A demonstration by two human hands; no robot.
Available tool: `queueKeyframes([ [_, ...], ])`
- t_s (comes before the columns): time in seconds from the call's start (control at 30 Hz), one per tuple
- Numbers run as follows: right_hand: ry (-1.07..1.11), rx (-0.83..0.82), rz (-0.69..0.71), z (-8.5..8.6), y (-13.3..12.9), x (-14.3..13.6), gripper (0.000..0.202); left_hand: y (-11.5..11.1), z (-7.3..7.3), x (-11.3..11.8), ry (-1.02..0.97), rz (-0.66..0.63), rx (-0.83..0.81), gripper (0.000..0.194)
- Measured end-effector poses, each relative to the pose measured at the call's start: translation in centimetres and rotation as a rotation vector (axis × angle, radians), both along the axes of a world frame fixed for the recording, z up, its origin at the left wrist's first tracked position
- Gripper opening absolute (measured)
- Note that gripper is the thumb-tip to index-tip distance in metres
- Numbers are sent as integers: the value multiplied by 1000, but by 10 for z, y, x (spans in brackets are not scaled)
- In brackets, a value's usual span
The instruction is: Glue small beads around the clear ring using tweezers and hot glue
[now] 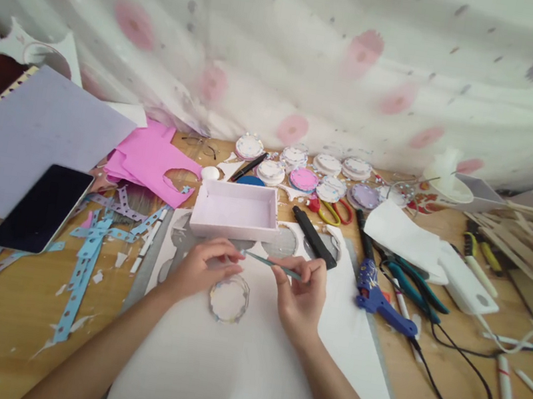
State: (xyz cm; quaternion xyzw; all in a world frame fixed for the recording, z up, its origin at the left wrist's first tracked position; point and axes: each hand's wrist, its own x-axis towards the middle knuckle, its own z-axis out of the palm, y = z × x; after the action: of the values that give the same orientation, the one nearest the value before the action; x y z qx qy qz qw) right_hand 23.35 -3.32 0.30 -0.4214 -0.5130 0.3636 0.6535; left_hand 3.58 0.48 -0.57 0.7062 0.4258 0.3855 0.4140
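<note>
One lavender sheet [44, 131] lies at the far left of the worktop [22, 336], a phone [42, 208] resting over its near edge. Just right of these are spotted paper strips [82, 278], with pink sheets [146, 160] beyond them. Over the white paper [218, 374] in the middle, the left hand [205, 269] has its fingers bunched near the tip of a thin stick [273, 265]; from here I can't tell whether they pinch anything. A pale box [234, 227] sits just beyond, and a round frilled disc [229, 300] lies on the paper, nearer than the stick. The right hand [301, 293] grips the stick between its fingers, tip pointing left. Farther right lie a black cutter [314, 235], then a blue glue gun [382, 299] and teal-handled pliers [411, 290].
</note>
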Motion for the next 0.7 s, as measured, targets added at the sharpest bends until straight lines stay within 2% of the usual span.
queueKeyframes([
  [0.13,-21,-20,7,-2,-2,-2,33,-2,3,-2,22,-8,-3,12],
  [0.37,-13,-52,12,-4,-2,-3,35,-1,8,0,-57,91,-50,13],
  [0.7,-30,-71,35,-4,-3,-9,35,-2,2,2,-110,141,-100,7],
])
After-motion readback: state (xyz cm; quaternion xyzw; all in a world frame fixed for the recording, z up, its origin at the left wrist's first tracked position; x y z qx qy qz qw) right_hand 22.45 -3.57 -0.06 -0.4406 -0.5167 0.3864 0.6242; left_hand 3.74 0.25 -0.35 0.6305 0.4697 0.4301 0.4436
